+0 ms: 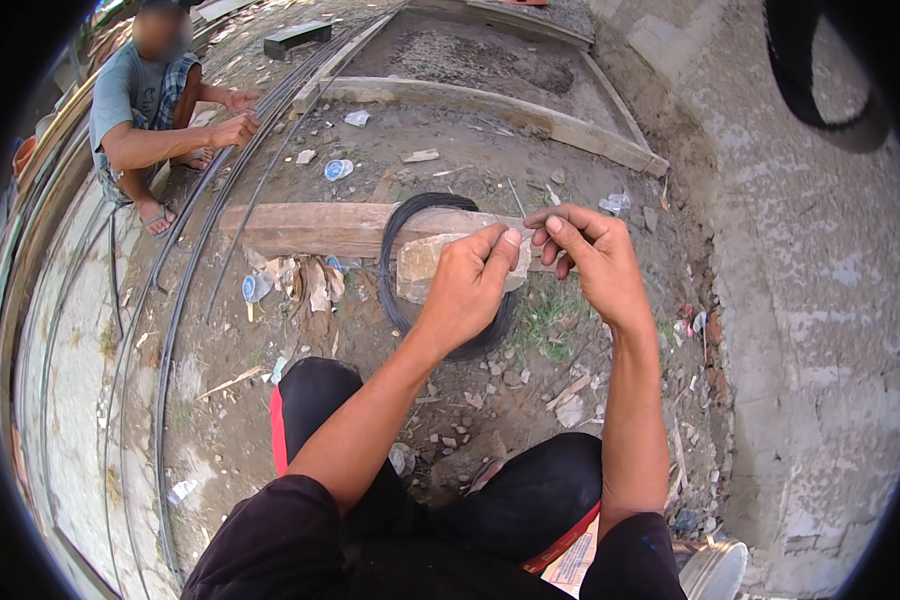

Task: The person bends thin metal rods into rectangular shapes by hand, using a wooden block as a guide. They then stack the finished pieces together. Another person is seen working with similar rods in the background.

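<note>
Pinching thumb to finger with left grip and right grip, nearly meeting, with anything between too fine to tell. Spotting the wire coil just below, around the stone and across the plank: likely springy, best held by the bundled side, left of left grip. Minding plank edges beneath; roomier over dirt below right grip.

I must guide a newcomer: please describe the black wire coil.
Find the brown wooden beam on the soil. Across it lies the black wire coil, partly behind the left hand. Unlike the long rods at left, it forms a round ring.
</note>
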`<state>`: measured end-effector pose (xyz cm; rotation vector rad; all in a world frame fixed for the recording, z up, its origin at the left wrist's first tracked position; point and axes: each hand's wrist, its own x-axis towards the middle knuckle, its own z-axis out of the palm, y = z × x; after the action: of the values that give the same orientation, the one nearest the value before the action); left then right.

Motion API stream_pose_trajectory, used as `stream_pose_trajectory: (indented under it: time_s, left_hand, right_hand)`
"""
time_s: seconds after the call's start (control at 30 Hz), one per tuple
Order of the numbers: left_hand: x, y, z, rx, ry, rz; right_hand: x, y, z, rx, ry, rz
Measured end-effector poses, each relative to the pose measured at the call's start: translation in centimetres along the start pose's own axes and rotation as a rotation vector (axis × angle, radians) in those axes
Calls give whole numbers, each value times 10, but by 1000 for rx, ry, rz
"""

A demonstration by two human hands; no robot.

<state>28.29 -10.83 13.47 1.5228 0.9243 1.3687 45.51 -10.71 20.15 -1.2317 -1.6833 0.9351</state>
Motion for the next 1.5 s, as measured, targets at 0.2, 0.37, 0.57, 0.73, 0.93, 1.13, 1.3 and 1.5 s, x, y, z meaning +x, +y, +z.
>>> stream_pose_trajectory:
  time_s: [0.2, 0.37, 0.57, 0.73, 0.93, 1.13, 1.3, 1.5]
  left_hand:
    - [-1, 8, -5, 19, -31, 17]
    - [0, 5, -2, -39, -37, 97]
    - [1, 9, -8, -38, -79, 15]
    - [-2, 12, -5, -81, -75, 29]
    - [1, 9, -5, -440, -157, -160]
    - [19, 6, -32, -1169, 159, -287]
    - [38, -18, -126, -1011, 693, -143]
    - [26, 9, -70, -1095, 329, -333]
  right_hand:
    - [-1, -2, 5, 103, 17, 21]
    - [3, 5, 6, 277, 135, 39]
    - [5, 7, 15, 195, 212, 16]
    - [4, 7, 17, 110, 181, 2]
    - [6, 6, 15, 22, 112, -8]
    - [-11, 34, 82, 487, -234, 228]
    - [-77, -15, 115, -761, -460, -176]
    - [-29, -48, -1, -1146, 353, -560]
